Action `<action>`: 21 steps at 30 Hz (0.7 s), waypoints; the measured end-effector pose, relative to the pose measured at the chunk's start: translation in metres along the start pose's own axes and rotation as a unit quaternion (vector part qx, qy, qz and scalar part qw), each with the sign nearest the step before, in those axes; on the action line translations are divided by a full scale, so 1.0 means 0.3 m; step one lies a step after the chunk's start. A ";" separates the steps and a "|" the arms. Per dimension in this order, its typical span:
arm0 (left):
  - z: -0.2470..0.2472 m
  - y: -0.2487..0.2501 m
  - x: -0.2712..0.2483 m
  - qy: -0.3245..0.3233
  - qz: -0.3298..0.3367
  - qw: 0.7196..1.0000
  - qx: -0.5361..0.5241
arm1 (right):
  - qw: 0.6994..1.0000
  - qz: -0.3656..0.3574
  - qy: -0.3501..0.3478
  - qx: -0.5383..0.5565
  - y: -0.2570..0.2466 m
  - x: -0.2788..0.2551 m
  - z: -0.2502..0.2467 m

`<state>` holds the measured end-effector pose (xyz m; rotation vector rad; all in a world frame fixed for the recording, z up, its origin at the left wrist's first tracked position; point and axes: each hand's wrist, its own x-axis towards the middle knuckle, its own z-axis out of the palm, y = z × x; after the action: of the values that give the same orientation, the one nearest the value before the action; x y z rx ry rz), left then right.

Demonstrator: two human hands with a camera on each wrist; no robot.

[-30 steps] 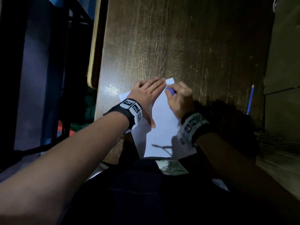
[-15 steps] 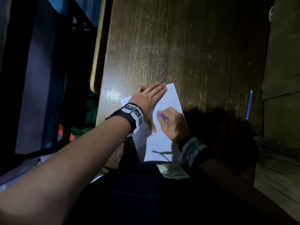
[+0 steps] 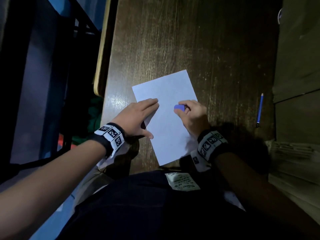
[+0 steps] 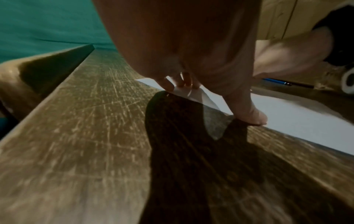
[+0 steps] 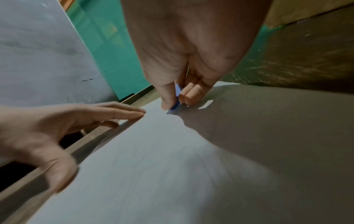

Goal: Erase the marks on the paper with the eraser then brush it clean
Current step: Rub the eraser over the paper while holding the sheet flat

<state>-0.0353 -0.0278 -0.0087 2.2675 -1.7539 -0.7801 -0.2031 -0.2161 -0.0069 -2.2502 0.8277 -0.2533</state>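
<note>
A white sheet of paper (image 3: 166,116) lies on the dark wooden desk (image 3: 199,42), near its front edge. My left hand (image 3: 138,116) rests flat on the paper's left edge, fingers straight and thumb spread onto the sheet (image 4: 254,118). My right hand (image 3: 192,115) pinches a small blue eraser (image 3: 179,107) between thumb and fingers. In the right wrist view the eraser (image 5: 177,98) touches the paper (image 5: 153,159) at its tip. No marks stand out on the sheet.
A blue pencil (image 3: 259,110) lies on the desk to the right of the paper, also in the left wrist view (image 4: 281,82). A cardboard-coloured panel (image 3: 299,49) rises along the right. The desk's left edge (image 3: 102,49) drops off to a dark floor.
The right hand with the eraser went from the paper's top corner down to mid-sheet, then out toward the right edge. The left hand slid down the paper's left edge, uncovering the top.
</note>
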 end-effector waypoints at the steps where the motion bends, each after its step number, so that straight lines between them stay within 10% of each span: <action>1: -0.001 0.002 0.001 -0.003 -0.013 1.000 0.000 | 1.000 0.019 0.003 -0.002 0.000 0.031 -0.001; 8: 0.001 0.034 0.045 -0.009 -0.071 0.997 0.015 | 0.997 -0.060 0.004 -0.037 -0.042 -0.009 0.040; 13: 0.022 0.036 0.063 -0.024 -0.079 0.994 0.073 | 0.980 -0.120 -0.149 -0.055 -0.079 -0.046 0.052; 21: -0.023 0.089 0.116 -0.094 -0.104 0.983 0.115 | 0.987 -0.130 -0.087 -0.040 -0.108 -0.028 0.096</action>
<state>-0.0487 -0.0697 -0.0015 2.6430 -1.7884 -0.8983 -0.1823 -0.1772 -0.0049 -2.4150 0.4603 -0.1418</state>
